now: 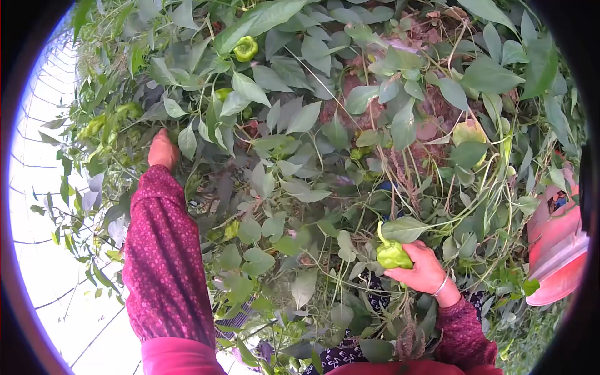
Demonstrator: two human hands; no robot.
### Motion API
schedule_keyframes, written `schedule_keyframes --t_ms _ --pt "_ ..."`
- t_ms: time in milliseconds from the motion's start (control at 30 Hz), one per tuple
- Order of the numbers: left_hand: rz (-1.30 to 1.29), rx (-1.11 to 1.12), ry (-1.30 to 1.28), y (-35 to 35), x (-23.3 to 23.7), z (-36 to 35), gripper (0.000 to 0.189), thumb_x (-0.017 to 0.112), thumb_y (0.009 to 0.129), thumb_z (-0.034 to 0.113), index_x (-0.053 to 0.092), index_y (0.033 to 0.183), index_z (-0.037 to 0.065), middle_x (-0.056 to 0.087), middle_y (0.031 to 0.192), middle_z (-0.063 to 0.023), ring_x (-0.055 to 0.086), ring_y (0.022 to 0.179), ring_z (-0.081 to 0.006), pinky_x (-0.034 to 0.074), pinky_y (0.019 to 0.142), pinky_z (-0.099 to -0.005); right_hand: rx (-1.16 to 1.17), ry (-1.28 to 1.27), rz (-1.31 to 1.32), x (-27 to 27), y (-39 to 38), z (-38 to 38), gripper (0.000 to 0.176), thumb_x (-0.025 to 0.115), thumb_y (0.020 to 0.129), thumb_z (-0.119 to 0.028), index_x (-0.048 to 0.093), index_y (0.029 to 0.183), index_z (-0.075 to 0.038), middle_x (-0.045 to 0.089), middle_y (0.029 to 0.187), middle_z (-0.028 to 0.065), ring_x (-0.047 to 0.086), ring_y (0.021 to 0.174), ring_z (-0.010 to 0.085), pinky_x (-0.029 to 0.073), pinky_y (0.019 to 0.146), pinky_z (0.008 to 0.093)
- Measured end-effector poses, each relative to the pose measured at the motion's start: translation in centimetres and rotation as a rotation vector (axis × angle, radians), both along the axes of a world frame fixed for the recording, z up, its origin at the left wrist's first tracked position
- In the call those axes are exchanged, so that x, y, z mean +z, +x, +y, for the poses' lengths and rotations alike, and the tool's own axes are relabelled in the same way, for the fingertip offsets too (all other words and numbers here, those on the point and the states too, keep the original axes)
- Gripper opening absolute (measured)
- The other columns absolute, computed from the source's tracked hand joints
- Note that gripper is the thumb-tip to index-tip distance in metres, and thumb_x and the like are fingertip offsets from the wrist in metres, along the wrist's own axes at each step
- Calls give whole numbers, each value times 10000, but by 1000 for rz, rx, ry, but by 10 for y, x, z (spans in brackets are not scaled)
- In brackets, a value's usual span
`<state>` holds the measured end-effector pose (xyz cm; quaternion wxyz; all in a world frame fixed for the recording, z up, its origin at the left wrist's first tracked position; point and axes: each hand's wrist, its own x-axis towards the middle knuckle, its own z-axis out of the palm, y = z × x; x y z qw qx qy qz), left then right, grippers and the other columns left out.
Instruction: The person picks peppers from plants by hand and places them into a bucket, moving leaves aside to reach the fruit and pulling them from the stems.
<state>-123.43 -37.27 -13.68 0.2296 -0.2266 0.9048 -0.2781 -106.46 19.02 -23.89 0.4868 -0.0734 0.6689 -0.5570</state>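
Note:
My right hand point(423, 269) is closed around a light green pepper point(394, 255) whose curved stem points up. Leaves lie close above and beside it. My left hand point(163, 151) reaches into the foliage at the left, its fingers largely hidden among leaves, so what it touches cannot be made out. Another green pepper point(245, 49) hangs near the top, above and right of my left hand. Several pale green peppers point(94, 127) show among the leaves left of that hand.
Dense pepper plants point(306, 187) with tangled stems fill most of the view. A red container point(559, 250) stands at the right edge. Wire netting point(47, 187) runs along the left side. Reddish soil point(431, 103) shows through at the upper right.

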Motion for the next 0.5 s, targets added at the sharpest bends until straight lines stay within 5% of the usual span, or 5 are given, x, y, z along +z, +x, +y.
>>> schedule_keyframes --t_ms 167,500 --pt "-8 -46 -121 10 4 12 368 540 757 44 497 1122 33 502 1166 -211 561 1004 -375 457 861 -439 -39 0 -15 4 -5 -4 426 772 648 -243 622 1000 -57 610 855 128 552 822 303 451 749 377" --pt "-247 -104 -296 3 -7 -10 303 387 889 109 421 1187 65 478 1156 -192 594 965 -345 506 754 -450 -20 -12 3 4 -5 -5 452 759 658 -262 622 1049 -83 638 862 111 564 805 292 449 760 370"
